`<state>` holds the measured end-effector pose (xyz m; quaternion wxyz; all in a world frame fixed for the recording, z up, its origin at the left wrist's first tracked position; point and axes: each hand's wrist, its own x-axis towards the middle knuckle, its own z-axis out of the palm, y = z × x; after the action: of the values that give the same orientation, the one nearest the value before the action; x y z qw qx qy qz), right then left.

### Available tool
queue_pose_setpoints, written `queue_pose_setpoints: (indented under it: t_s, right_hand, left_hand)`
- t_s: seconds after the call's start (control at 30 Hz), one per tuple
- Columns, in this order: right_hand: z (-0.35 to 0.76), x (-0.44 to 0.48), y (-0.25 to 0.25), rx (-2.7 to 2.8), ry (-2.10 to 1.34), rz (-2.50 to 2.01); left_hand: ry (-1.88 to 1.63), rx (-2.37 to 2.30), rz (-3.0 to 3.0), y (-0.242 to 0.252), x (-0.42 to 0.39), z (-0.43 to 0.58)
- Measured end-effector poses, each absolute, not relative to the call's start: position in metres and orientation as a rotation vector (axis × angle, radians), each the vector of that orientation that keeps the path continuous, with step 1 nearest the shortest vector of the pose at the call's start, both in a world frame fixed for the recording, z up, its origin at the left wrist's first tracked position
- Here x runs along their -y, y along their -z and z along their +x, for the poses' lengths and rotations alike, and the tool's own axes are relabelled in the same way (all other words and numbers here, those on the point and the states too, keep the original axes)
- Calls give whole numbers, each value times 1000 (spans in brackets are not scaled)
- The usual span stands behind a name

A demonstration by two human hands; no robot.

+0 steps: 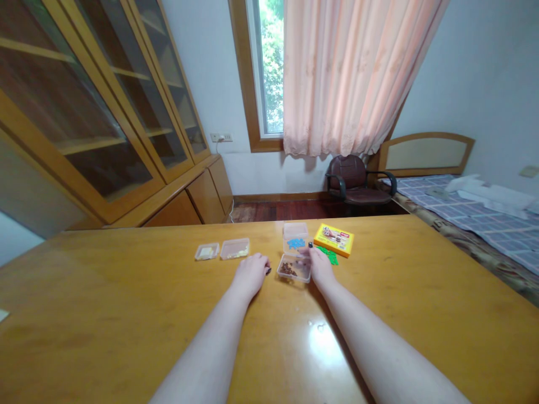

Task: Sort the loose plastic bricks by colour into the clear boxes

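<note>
My right hand (pixel 321 268) grips the right side of a small clear plastic box (pixel 301 276), thumb and fingers at its edge. Small brown pieces (pixel 288 270) lie in that box, mostly toward its left. To its left, my left hand (pixel 251 273) is over the table with its fingers curled in; whatever they may hold is hidden. Just behind the held box, blue pieces (pixel 296 243) lie in another clear box with its lid (pixel 295 229) raised. Green pieces (pixel 328 256) lie beside my right hand, partly covered by it.
A yellow printed box (pixel 334 240) lies behind the green pieces. Two clear boxes, a smaller one (pixel 206 252) and a larger one (pixel 234 248), hold pale pieces left of my hands. Beyond the wooden table (pixel 126 314) stand an armchair (pixel 351 179) and a bed (pixel 455 193).
</note>
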<state>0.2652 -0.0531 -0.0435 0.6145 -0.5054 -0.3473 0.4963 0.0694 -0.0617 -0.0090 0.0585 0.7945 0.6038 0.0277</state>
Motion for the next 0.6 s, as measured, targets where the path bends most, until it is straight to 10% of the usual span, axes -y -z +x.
queue_pose_setpoints:
  t_s: [0.6]
  right_hand:
    - [265, 54, 41, 807, -1151, -1195]
  left_hand:
    - [-168, -1921, 2292, 16, 56, 69]
